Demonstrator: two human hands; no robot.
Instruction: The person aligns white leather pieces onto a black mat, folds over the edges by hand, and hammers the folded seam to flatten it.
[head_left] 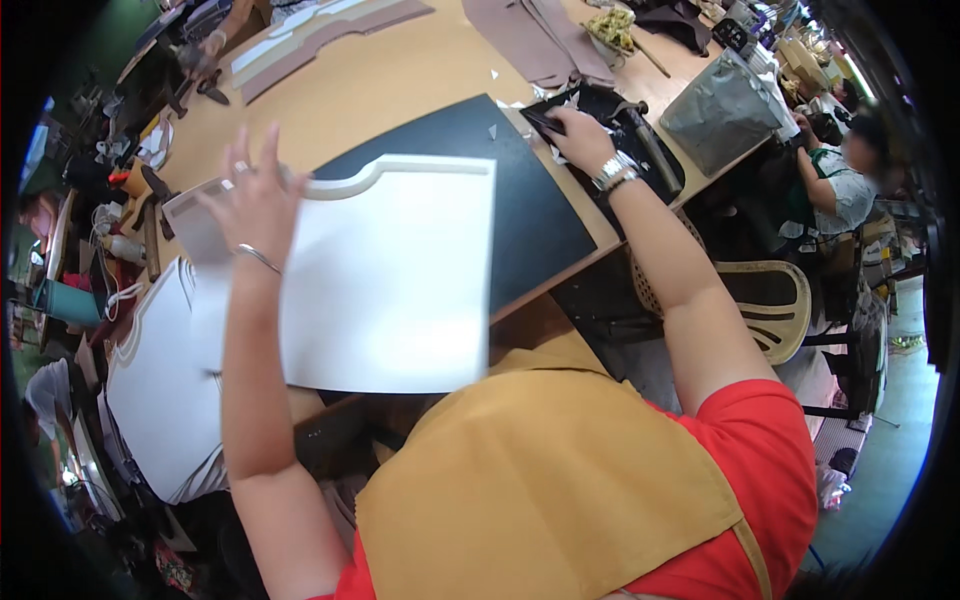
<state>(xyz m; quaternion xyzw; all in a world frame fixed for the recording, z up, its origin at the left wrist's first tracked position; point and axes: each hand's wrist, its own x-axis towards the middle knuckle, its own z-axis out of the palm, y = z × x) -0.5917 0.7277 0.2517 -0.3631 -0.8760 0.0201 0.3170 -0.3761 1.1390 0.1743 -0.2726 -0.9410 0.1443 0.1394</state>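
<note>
A white shaped panel (385,270) with a notched, pale-edged top lies partly over a dark board (531,206) on the wooden table (360,70). My left hand (252,200) is at the panel's upper left, fingers spread, slightly blurred. My right hand (582,140) is closed on something dark at the left of a black tray (585,180); I cannot make out what it is. A dark hammer-like tool (652,150) lies in the tray. More white cut panels (165,385) are stacked at my left.
Mauve pieces (525,35) and strips (330,65) lie farther back. A grey metal container (715,115) stands at the right edge, near a plastic chair (780,310). A co-worker (840,190) is at the right; another person's hand (213,42) shows at upper left. Tools (150,235) line the left.
</note>
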